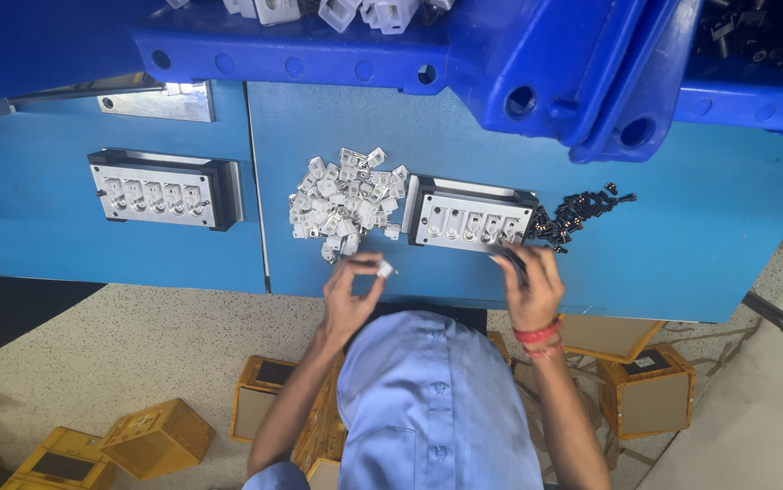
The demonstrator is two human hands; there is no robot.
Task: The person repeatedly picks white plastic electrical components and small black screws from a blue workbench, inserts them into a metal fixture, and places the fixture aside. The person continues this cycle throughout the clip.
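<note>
Our left hand [348, 295] pinches a white clip [384, 269] below the pile [346, 204]; our right hand [529, 286] grips a dark screw [511, 260] by the metal tray [471, 220].

A fixture block [470, 220] sits on the table [682, 236]. A heap of small housings [344, 201] lies just beside it at nine o'clock, and a scatter of screws [577, 210] touches it at three o'clock. A second fixture block [162, 190] lies well apart at nine o'clock. Storage bins [500, 54] stand at twelve o'clock. Boxes [650, 390] rest on the floor [137, 345] at six o'clock.
</note>
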